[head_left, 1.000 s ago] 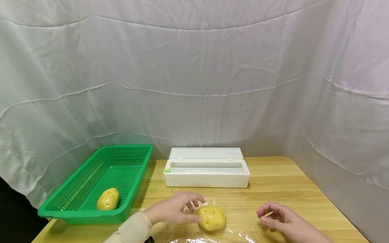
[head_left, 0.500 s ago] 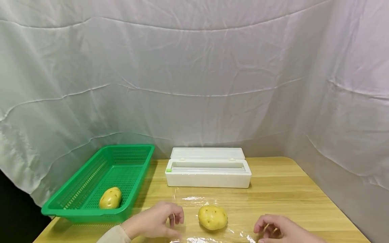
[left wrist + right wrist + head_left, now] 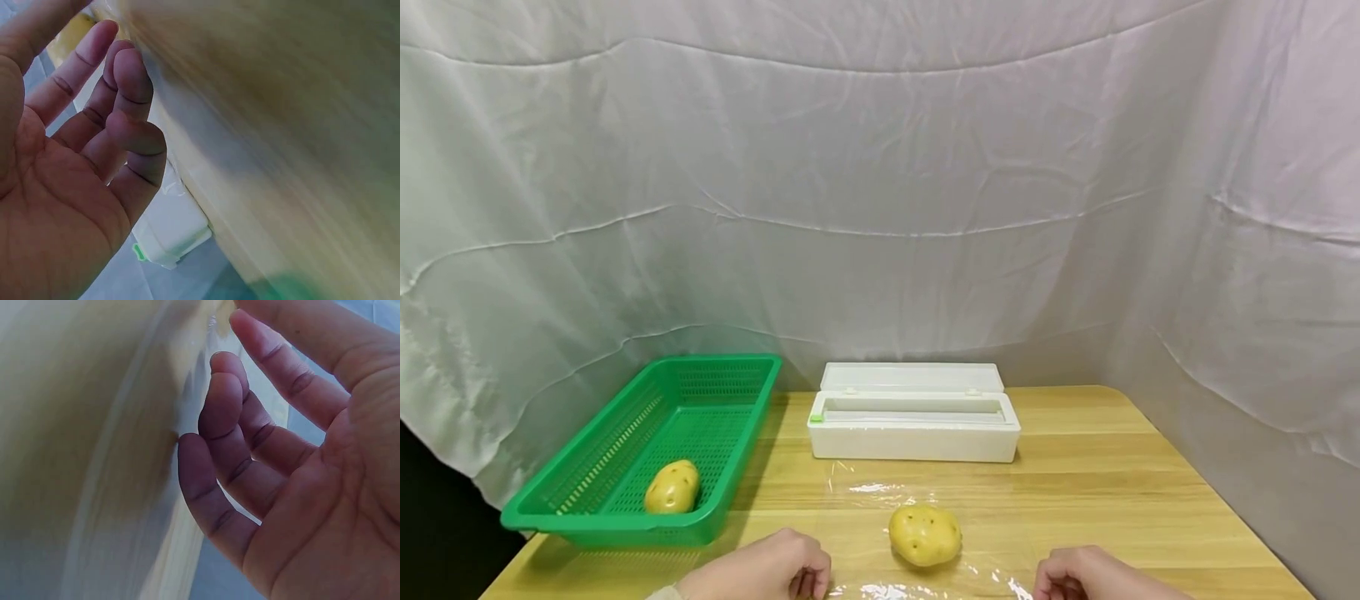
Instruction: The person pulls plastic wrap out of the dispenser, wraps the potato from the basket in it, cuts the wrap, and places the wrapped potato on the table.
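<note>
A yellow potato (image 3: 925,535) lies on a sheet of clear cling film (image 3: 874,488) spread over the table in front of me. At the film's near left corner my left hand (image 3: 763,568) is low, fingers curled, thumb and forefinger pinching the edge. My right hand (image 3: 1097,575) does likewise at the near right corner. In the left wrist view the other fingers (image 3: 140,147) bend loosely; the thumb tip runs out of the picture. The right wrist view has the fingers (image 3: 222,403) similarly bent, the film glinting beside the forefinger.
Behind the potato stands a white cling film dispenser (image 3: 913,442), its lid raised, with a green cutter slider (image 3: 817,418). A green basket (image 3: 722,500) at the left holds another potato (image 3: 672,487). Pale cloth (image 3: 880,183) hangs behind the wooden table (image 3: 1120,475).
The left hand has drawn back from the potato towards the near left. The right hand has moved down and nearer. Both have curled at the film's near corners. The potato stays put.
</note>
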The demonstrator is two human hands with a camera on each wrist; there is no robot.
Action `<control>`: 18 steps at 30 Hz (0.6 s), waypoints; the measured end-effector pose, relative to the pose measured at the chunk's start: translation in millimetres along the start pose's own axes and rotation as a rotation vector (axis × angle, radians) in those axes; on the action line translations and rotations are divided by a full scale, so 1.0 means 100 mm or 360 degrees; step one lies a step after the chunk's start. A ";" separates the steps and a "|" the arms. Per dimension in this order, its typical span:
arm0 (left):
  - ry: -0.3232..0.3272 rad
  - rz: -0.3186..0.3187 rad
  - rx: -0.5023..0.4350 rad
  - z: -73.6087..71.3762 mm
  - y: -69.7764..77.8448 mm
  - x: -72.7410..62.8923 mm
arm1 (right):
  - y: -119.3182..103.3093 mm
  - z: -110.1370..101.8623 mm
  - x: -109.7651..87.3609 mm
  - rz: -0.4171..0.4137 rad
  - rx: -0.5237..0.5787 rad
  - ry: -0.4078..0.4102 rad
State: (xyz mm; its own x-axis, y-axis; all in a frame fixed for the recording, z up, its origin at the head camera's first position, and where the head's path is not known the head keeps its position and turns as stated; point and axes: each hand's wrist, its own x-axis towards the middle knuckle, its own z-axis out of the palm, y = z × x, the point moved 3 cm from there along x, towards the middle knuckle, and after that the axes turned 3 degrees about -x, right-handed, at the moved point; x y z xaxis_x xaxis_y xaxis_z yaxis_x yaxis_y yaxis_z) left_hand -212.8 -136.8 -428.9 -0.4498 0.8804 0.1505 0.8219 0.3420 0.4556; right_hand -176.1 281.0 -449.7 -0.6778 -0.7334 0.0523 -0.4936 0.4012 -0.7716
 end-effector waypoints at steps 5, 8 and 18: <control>0.0051 0.0085 -0.0026 0.03 -0.05 -0.01 | 0.00 0.01 0.01 -0.0015 -0.0048 0.0017; 0.0070 0.0130 -0.0044 0.08 -0.13 -0.03 | 0.01 0.01 0.01 -0.0022 -0.0046 0.0011; 0.0079 0.0173 -0.0086 0.15 -0.24 -0.07 | 0.03 0.02 0.06 -0.0048 -0.0168 -0.0032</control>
State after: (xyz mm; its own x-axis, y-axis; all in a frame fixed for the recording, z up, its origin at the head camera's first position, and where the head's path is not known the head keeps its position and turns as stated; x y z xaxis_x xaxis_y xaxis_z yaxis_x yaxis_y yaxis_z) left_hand -224.0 -145.8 -454.0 -0.3766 0.8936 0.2443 0.8474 0.2258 0.4804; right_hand -180.8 276.5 -452.5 -0.6510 -0.7567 0.0609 -0.5691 0.4334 -0.6988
